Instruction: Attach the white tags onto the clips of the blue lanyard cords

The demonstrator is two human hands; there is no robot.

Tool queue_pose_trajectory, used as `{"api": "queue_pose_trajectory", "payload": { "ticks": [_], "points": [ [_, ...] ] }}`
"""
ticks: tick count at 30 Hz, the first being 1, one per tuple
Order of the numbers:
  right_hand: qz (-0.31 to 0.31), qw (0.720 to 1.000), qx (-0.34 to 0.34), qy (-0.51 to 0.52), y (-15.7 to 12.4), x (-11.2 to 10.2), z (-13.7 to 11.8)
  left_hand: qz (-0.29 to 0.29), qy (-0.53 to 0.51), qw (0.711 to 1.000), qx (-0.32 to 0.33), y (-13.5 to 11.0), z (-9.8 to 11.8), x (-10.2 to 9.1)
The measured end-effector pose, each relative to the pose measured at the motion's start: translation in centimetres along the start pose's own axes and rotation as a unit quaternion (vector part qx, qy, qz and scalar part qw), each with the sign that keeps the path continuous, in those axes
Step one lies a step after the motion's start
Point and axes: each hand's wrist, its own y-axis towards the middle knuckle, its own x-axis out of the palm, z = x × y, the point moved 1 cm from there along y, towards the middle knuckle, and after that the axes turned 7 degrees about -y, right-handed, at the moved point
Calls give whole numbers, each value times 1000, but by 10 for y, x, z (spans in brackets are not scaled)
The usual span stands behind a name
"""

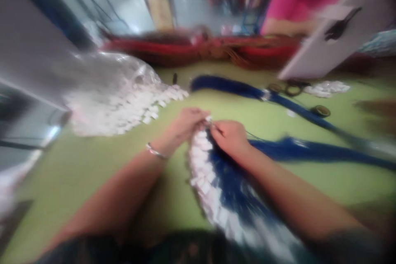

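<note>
My left hand [188,121], with a silver bracelet at its wrist, is closed in a pinch on a small white connector [208,119]. Against it, my right hand [230,136] pinches a thin dark wire, whose tip is blurred. Whether the wire is inside the connector I cannot tell. Just below both hands a fan of blue wires [229,173] spreads toward me, its ends capped by a curved row of white connectors [206,179]. The fan's near part blurs out under my right forearm.
Loose white connectors [133,109] spill from a clear plastic bag [123,68] on the green table [108,181]. Blue wire bundles [225,84] lie right, near tape rolls [321,111]. Behind are red wires [154,47], a slanted white panel [334,57] and a person in pink [297,0].
</note>
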Motion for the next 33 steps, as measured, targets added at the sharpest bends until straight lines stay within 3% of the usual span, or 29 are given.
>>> {"api": "queue_pose_trajectory", "payload": {
  "ticks": [7,13,17,20,25,30,33],
  "points": [
    [-97,979,-36,-176,-1,-12,-5,15,239,967,92,-5,7,1],
    [-119,971,-70,-193,-3,-16,-9,24,361,925,114,-11,20,5],
    [-113,974,-63,-185,-4,-14,-9,32,368,920,131,-10,19,6],
    [-74,988,-43,-128,-5,-13,-5,21,342,932,116,-8,14,4],
    [-9,996,21,83,-4,-9,2,-7,220,974,47,-2,6,-3],
    [-8,953,105,283,0,-8,4,-9,108,994,10,2,2,-7],
    [-10,926,138,350,1,-12,2,-17,54,998,-6,3,0,-8]
  ]
}}
